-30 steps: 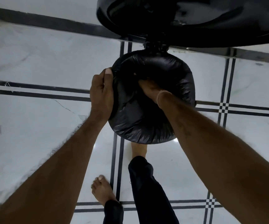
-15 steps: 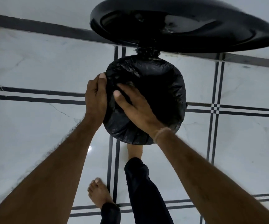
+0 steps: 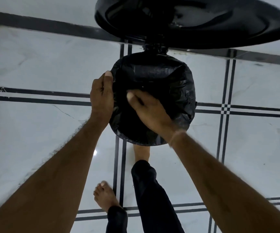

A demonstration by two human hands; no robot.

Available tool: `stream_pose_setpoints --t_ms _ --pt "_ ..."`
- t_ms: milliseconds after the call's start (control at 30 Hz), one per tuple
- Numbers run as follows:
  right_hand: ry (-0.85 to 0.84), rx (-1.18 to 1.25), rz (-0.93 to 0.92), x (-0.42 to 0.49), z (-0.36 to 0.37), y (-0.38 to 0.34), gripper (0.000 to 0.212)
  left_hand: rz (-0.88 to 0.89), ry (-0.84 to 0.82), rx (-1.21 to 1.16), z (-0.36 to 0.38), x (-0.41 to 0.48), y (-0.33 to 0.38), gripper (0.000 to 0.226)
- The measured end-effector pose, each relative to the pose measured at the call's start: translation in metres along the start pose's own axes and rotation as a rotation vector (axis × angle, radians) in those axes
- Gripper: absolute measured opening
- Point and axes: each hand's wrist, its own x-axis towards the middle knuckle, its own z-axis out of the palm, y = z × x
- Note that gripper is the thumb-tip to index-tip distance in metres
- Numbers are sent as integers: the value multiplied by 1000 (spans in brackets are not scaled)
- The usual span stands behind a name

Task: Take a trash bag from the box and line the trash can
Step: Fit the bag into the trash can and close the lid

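Observation:
A round trash can stands on the floor below me, its mouth wrapped in a glossy black trash bag (image 3: 166, 84). The can's black lid (image 3: 193, 22) stands raised behind it on a hinge. My left hand (image 3: 102, 96) grips the bag's folded edge against the left rim of the can, thumb on top. My right hand (image 3: 147, 110) lies palm down on the bag at the near rim, fingers pressing into the plastic. The can's body is hidden under the bag. No box is in view.
White marble floor (image 3: 40, 64) with black inlaid lines spreads all around. A dark strip (image 3: 51, 27) runs along the far edge. My bare feet (image 3: 105, 197) and dark trouser legs stand just in front of the can.
My right hand has come out of the bag's inside and now rests on top near the front rim. The left hand has kept its hold on the left rim.

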Motion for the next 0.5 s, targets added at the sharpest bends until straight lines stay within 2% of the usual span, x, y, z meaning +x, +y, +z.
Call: stream_pose_setpoints --t_ms 100,267,400,500 --pt "-166 -107 59 -26 10 18 40 8 14 36 1 1 -2 45" --pt "-379 -190 266 19 39 49 62 14 36 49 1 4 -6 46" --pt "-365 -191 336 43 41 56 62 16 20 19 1 3 -7 48" --pt "-283 -124 222 20 21 54 53 0 25 12 1 2 -4 52"
